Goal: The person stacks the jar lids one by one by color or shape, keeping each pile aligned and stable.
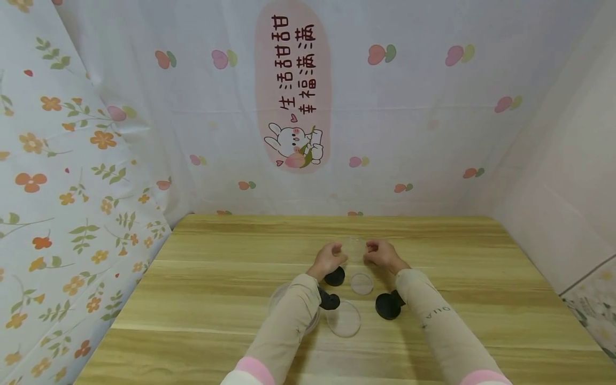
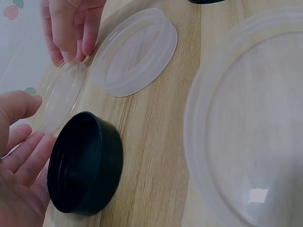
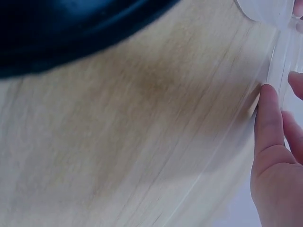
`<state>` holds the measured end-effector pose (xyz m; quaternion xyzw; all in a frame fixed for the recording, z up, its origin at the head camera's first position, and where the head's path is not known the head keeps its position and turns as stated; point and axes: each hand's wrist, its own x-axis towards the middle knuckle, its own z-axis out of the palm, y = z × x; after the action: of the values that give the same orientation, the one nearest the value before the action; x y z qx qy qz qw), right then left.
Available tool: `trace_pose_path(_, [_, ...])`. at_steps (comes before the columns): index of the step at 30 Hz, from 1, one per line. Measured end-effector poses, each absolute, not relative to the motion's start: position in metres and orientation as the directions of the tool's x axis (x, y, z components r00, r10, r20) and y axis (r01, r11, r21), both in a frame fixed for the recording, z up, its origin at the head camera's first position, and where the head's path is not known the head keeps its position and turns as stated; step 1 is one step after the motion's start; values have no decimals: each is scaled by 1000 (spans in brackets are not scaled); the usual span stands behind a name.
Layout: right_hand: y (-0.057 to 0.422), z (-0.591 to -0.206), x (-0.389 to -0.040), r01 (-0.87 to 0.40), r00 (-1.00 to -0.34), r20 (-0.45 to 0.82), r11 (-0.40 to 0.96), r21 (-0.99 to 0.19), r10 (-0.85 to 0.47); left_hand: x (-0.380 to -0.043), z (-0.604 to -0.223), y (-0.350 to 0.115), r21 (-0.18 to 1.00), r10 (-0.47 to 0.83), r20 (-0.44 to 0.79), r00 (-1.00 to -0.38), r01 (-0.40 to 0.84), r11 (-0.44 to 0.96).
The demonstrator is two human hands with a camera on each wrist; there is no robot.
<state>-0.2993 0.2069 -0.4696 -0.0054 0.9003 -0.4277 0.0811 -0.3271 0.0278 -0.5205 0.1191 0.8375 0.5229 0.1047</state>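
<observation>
A clear, shallow round lid lies between both hands at the far side of the table. My right hand pinches its rim, fingertips on both sides of the edge in the left wrist view. My left hand has its fingers stretched out at the opposite rim, the thumb raised apart from it. Right beside the left hand stands a black round cap, its hollow side showing in the left wrist view. A second, frosted-looking clear lid lies just nearer than the hands.
Closer on the wooden table lie a larger clear lid and a big clear round piece, partly hidden under the left sleeve. Another black cap sits by the right forearm. A patterned curtain hangs behind the table's far edge.
</observation>
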Motion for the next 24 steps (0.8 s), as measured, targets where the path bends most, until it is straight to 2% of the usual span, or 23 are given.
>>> trace_pose_path(3, [208, -467, -296, 46, -986, -135, 626, -779, -96, -355, -569, 32, 887, 300, -20, -954, 121, 446])
trace_pose_path(7, [209, -466, -292, 40, -985, -138, 628, -777, -108, -412, -659, 37, 892, 311, 34, -950, 169, 420])
trace_pose_path(14, [210, -466, -292, 45, -983, -148, 637, -770, -110, -470, -742, 47, 866, 283, -10, -959, 133, 481])
trace_pose_path(18, [211, -465, -293, 77, -977, -181, 608, -790, -112, -479, -758, 50, 861, 272, -44, -961, 101, 498])
trace_pose_path(24, [210, -463, -293, 139, -969, -230, 581, -802, -87, -454, -721, 44, 867, 269, -70, -961, 75, 492])
